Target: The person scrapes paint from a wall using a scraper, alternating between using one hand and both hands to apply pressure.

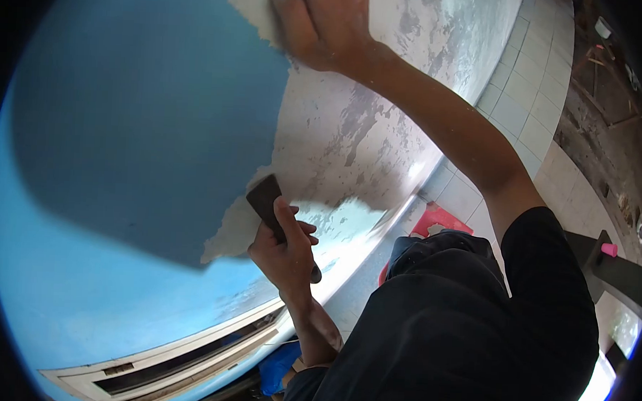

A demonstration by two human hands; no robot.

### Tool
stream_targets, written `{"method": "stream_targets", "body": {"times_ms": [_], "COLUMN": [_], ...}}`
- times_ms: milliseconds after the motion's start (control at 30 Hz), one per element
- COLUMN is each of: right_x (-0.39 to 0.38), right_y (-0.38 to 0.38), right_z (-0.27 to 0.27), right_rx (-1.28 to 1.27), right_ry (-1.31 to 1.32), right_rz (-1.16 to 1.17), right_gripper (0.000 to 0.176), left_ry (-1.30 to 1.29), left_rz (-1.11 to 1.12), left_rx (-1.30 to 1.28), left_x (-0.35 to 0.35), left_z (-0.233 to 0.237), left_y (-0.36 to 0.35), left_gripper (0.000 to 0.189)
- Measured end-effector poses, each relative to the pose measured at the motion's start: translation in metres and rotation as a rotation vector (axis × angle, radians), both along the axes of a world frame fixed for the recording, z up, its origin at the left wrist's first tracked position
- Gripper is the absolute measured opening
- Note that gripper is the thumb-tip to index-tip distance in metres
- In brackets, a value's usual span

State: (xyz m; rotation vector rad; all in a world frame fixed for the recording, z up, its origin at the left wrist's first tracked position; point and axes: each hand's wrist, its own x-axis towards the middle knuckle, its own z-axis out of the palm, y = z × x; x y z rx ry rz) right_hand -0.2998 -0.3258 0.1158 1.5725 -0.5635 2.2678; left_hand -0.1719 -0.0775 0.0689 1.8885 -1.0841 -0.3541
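My left hand (286, 260) is closed around a dark scraper (265, 197), its thumb lying along the tool. The wide blade end is at the ragged edge between the blue paint (160, 122) and the pale bared wall (331, 136). Below the fist, the rounded end of the handle pokes out. Higher up, my right hand (325, 29) is at the wall near the same paint edge. Its fingertips run out of the frame at the top, so whether it holds anything is hidden.
A white-framed vent or window opening (164, 358) runs along the wall at lower left. Floor tiles (511, 101) border the wall on the right. A red object (442, 219) lies by my knees, and a blue bag (278, 367) sits low. Beside my right arm is a dark beam (622, 278).
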Motion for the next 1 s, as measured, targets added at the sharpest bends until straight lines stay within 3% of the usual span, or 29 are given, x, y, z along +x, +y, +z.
{"method": "stream_targets", "body": {"times_ms": [200, 1000], "right_x": [0.004, 0.002], "right_y": [-0.008, -0.013], "right_z": [0.004, -0.001], "right_rx": [-0.131, -0.134], "right_ry": [-0.030, 0.002], "right_rz": [-0.063, -0.125], "right_gripper": [0.033, 0.034], "left_ry": [-0.063, -0.046], "left_rz": [-0.034, -0.044], "left_rx": [-0.065, 0.006], "left_x": [-0.003, -0.001], "left_z": [0.010, 0.026], "left_y": [-0.012, -0.019], "left_gripper": [0.044, 0.045]}}
